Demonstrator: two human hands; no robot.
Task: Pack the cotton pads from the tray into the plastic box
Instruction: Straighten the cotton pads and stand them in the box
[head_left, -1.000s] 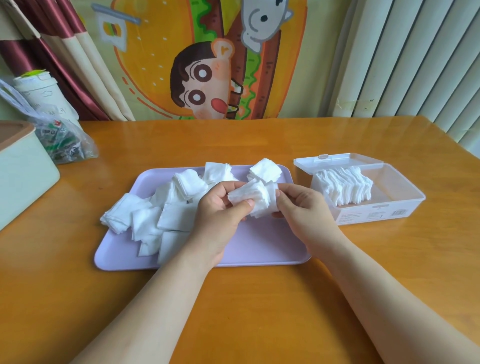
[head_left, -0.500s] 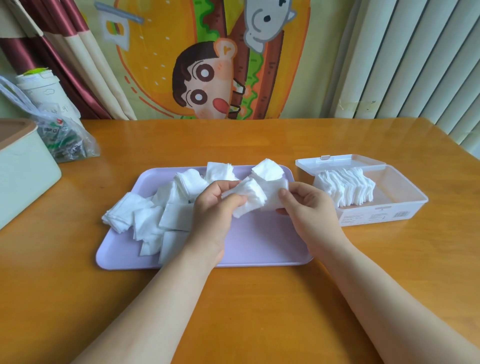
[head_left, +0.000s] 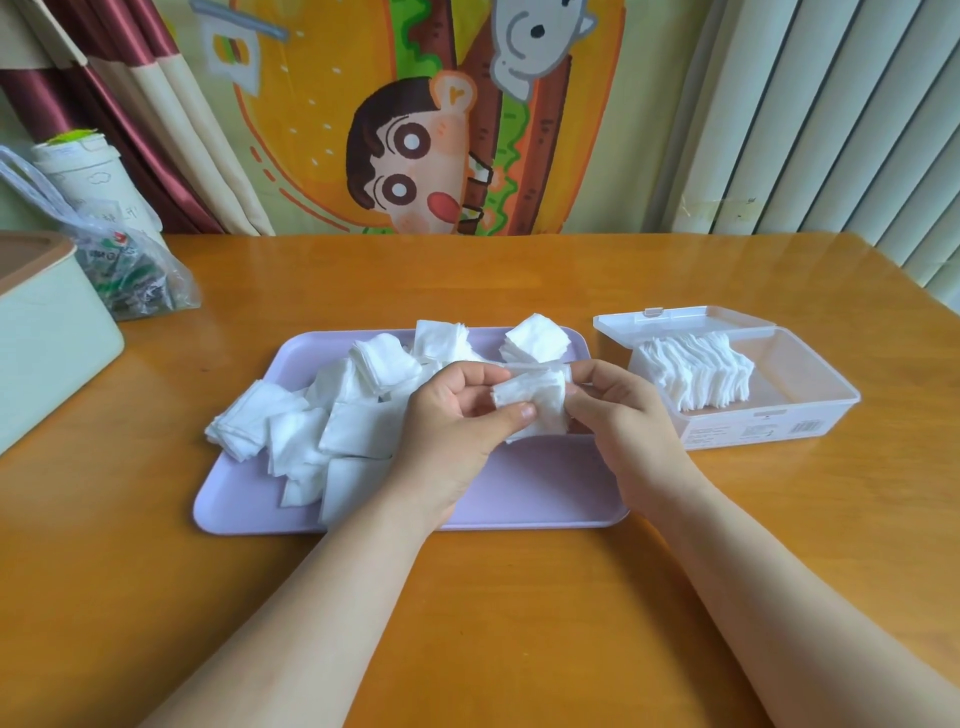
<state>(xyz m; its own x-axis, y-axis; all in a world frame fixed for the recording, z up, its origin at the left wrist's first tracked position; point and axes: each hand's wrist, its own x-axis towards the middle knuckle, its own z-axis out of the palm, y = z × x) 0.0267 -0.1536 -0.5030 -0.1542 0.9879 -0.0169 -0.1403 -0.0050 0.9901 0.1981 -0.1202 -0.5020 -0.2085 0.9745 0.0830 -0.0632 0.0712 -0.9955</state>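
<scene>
On the table (head_left: 519, 597), both hands, left (head_left: 457, 415) and right (head_left: 618, 410), pinch a bunch of pads (head_left: 535, 408) above the tray (head_left: 545, 493). Next, I think, it goes into the box (head_left: 800, 379).

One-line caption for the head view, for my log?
Left hand and right hand hold a pad stack over the tray; loose pads lie on it, more stand in the open box.

Tray (head_left: 545, 499) at table (head_left: 519, 623) centre, loose cotton pads (head_left: 322, 415) heaped on its left and rear, plastic box (head_left: 810, 395) just right of tray, row of pads (head_left: 696, 379) standing inside, bin (head_left: 47, 338) at far left edge, bag (head_left: 130, 275) behind it.
</scene>
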